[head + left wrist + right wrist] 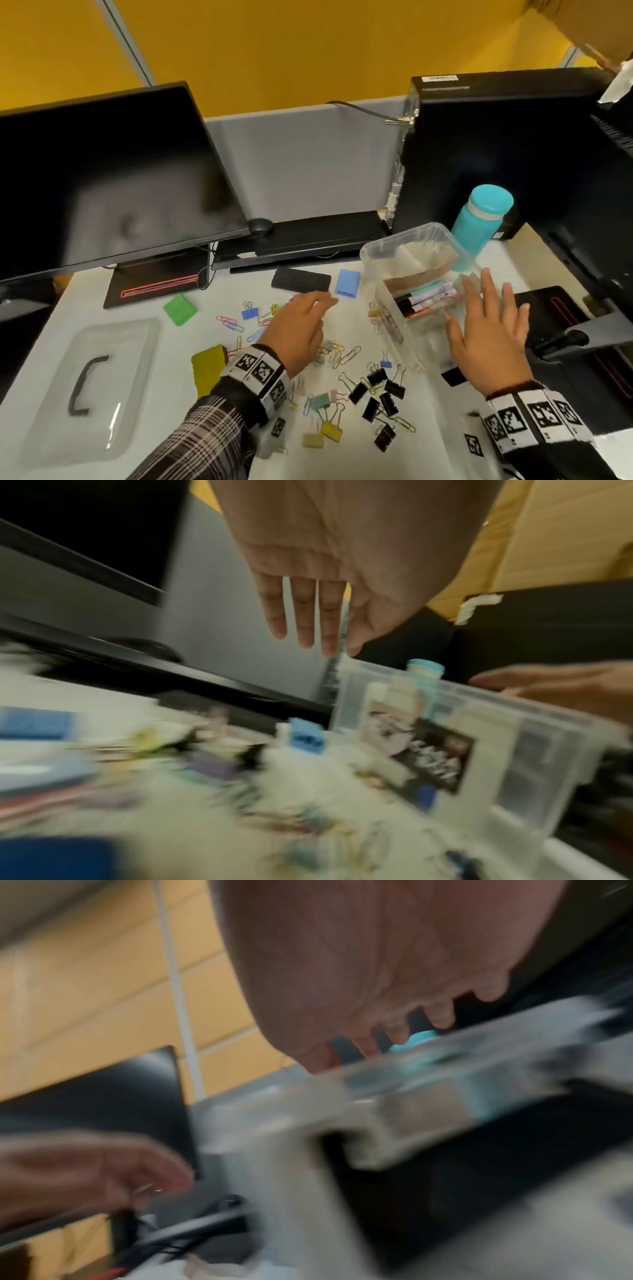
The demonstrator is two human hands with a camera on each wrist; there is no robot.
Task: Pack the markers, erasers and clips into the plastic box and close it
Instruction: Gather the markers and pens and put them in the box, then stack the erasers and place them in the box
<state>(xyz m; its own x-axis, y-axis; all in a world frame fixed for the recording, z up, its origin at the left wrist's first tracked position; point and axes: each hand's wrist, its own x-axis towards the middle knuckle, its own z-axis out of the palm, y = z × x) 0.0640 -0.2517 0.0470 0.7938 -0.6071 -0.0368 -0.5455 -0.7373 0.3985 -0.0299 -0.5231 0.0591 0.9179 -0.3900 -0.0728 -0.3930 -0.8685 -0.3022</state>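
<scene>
Head view, nearest the wearer: two forearms with black-and-white patterned wristbands reach out over a white desk (pixel 445 428). Between them lies a scatter of binder clips (pixel 376 397), black, yellow and teal, with coloured paper clips (pixel 346 354) further in. At the near left a clear lid (pixel 96 387) with a dark handle lies flat, well apart from the box.

Beyond the clips, the left hand (pixel 301 325) hovers palm down, fingers straight and close together, holding nothing; the left wrist view shows the same flat, empty hand (pixel 322 593). A yellow eraser (pixel 207 366) lies just beside that wrist. The right hand (pixel 489 325) is spread wide with straight fingers at the right side of the clear plastic box (pixel 387 301); whether it touches the wall cannot be told, and the right wrist view is too blurred to help. Markers (pixel 428 297) lie inside the open box.

Further back lie a green eraser (pixel 180 309), a blue eraser (pixel 347 282) and a black eraser (pixel 300 279). Behind the box stands a teal bottle (pixel 479 222). Farthest are a dark monitor (pixel 109 178) and a black computer tower (pixel 496 144).
</scene>
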